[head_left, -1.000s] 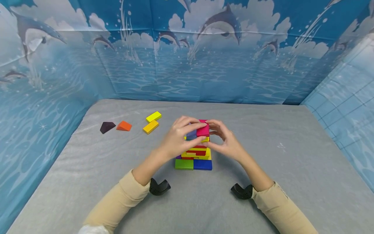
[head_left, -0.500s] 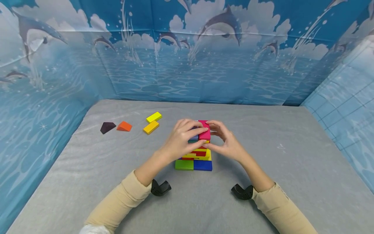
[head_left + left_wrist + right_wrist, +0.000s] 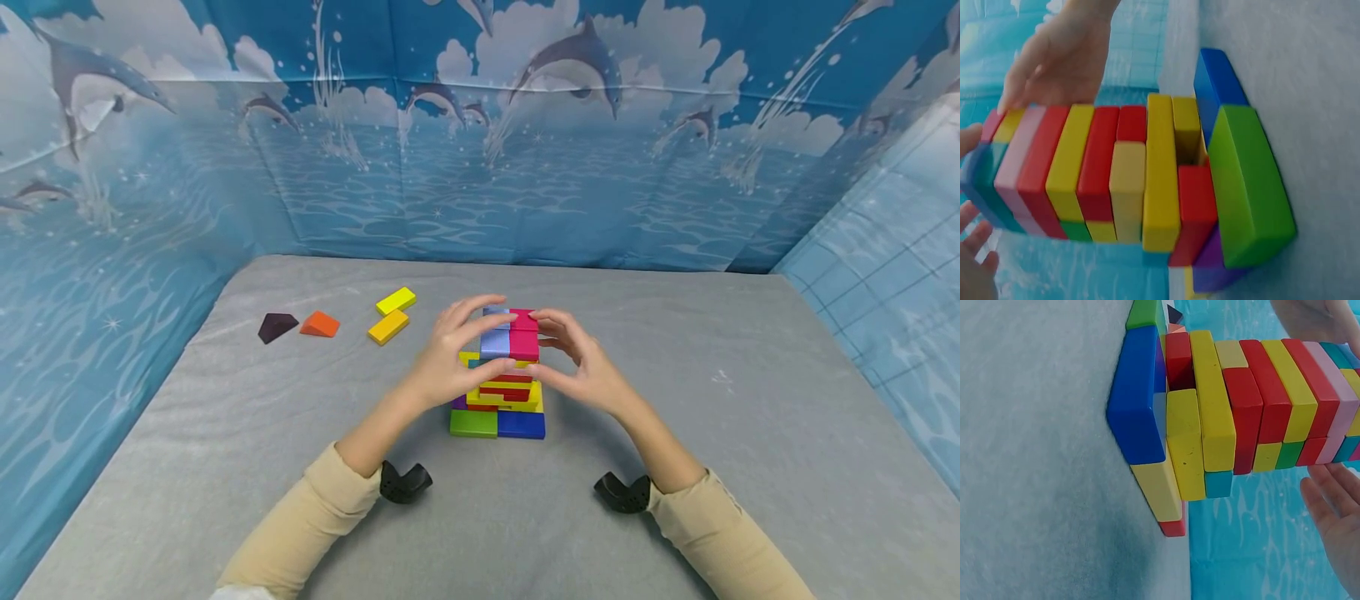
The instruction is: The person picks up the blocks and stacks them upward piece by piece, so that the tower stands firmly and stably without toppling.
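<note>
A tall tower of coloured wooden blocks (image 3: 517, 400) stands mid-table, green and blue blocks at its base. At its top, light blue blocks (image 3: 495, 343) sit beside pink blocks (image 3: 523, 344). My left hand (image 3: 442, 354) is at the tower's upper left, thumb and fingers spread in front of it; whether they touch is unclear. On the other side, my right hand (image 3: 577, 362) rests its fingertips against the pink blocks and the tower's side, fingers extended, as the right wrist view also shows. Many layers are red and yellow (image 3: 1163, 181). The tower's back is hidden.
Two yellow blocks (image 3: 388, 327) lie at the back left of the grey-covered table (image 3: 712, 400). Farther left are an orange wedge (image 3: 320, 324) and a dark block (image 3: 277, 327). A dolphin-print curtain (image 3: 480, 192) borders the table behind and at the sides.
My left hand has drawn left from the pink block, uncovering the light blue blocks beside it. The pink block shifted slightly toward me earlier. My right hand stayed nearly still.
</note>
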`<state>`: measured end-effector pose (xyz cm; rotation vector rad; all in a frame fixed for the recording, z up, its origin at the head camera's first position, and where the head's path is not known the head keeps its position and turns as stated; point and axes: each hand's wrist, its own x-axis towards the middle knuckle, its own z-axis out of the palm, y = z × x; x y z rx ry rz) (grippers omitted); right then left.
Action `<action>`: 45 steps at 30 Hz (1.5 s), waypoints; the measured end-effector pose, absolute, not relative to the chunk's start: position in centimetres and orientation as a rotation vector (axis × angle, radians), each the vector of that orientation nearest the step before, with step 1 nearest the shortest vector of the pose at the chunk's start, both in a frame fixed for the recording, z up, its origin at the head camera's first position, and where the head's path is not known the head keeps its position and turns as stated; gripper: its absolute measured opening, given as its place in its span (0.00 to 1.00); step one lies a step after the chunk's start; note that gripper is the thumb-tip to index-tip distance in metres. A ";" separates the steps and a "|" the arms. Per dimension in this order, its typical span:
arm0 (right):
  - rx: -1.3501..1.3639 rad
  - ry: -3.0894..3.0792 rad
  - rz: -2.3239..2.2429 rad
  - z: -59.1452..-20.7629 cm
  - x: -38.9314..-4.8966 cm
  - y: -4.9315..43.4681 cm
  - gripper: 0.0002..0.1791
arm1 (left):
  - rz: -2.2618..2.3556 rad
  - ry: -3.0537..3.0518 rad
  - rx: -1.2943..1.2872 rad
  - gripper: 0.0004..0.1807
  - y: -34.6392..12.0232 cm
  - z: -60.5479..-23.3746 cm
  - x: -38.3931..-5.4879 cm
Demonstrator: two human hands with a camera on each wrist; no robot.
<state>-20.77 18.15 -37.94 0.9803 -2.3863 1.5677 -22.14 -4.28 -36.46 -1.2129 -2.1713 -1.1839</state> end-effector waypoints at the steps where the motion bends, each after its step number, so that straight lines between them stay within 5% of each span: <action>1: 0.978 -2.383 1.577 -37.9 -20.8 18.1 0.36 | -1.252 -2.184 -1.212 0.28 -4.5 -36.6 -22.2; 25: 0.955 -2.374 1.598 -37.9 -20.7 17.9 0.33 | -1.623 -2.330 -1.152 0.35 -7.4 -37.5 -23.9; 36: 0.959 -2.368 1.587 -38.1 -20.7 18.0 0.33 | -1.396 -2.495 -0.569 0.27 -14.7 -41.7 -28.0; 45: 0.963 -2.364 1.580 -38.1 -20.8 18.0 0.33 | -1.214 -2.607 -0.406 0.25 -16.7 -44.3 -28.3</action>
